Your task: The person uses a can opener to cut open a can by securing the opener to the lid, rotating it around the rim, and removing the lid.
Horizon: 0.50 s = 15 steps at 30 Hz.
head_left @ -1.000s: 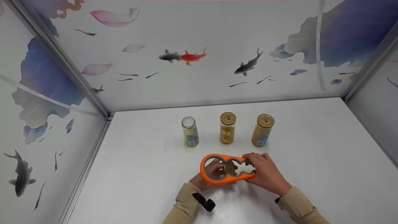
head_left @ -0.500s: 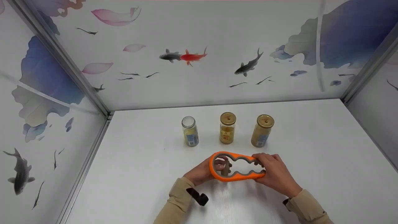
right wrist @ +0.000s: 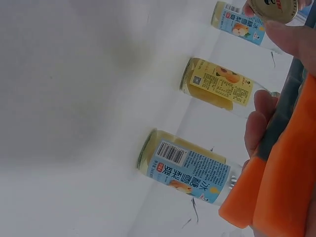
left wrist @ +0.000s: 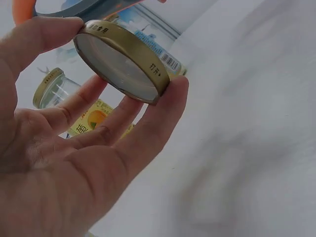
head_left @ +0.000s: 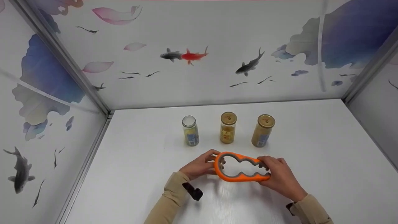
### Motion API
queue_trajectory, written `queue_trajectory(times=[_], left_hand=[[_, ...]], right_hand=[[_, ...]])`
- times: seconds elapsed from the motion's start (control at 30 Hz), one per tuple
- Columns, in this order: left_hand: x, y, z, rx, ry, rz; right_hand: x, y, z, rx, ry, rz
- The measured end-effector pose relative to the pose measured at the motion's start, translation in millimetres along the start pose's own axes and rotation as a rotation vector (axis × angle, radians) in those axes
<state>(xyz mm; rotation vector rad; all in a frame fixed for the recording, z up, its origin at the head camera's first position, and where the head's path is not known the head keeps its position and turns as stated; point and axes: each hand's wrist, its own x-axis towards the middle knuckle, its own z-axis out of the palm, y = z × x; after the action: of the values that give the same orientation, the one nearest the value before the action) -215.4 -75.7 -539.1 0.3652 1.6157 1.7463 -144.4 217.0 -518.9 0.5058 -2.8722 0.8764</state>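
Observation:
My left hand (head_left: 206, 162) pinches a gold metal lid (left wrist: 123, 61) by its rim, between the thumb and the fingers, just left of an orange jar opener (head_left: 241, 169). My right hand (head_left: 268, 169) grips the right end of that opener and holds it above the white table (head_left: 140, 174). Behind the hands stand three small glass jars in a row. The left jar (head_left: 190, 130) has no lid; the middle jar (head_left: 228, 127) and the right jar (head_left: 262, 130) carry gold lids. The right wrist view shows the opener (right wrist: 276, 173) beside the labelled jars (right wrist: 187, 170).
White walls printed with fish and petals close the table on the left (head_left: 46, 109), back (head_left: 202, 46) and right (head_left: 382, 93). A metal rail (head_left: 90, 155) runs along the left edge. Black wrist straps (head_left: 192, 191) sit on both sleeves.
The lid sat in the opener's ring a second ago; my left hand has drawn it out to the left. My right hand has carried the opener to the right.

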Motion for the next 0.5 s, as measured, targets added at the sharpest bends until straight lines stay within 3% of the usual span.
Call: queue_trajectory(times=[0.2,0.5], left_hand=[[-0.7,0.1,-6.0,0.0,0.059,0.012],[-6.4,3.6,-19.8,0.133,0.092,-0.039]], right_hand=[[-2,2,0,-0.003,-0.01,0.023],[-6,6,1,0.014,-0.009,0.027]])
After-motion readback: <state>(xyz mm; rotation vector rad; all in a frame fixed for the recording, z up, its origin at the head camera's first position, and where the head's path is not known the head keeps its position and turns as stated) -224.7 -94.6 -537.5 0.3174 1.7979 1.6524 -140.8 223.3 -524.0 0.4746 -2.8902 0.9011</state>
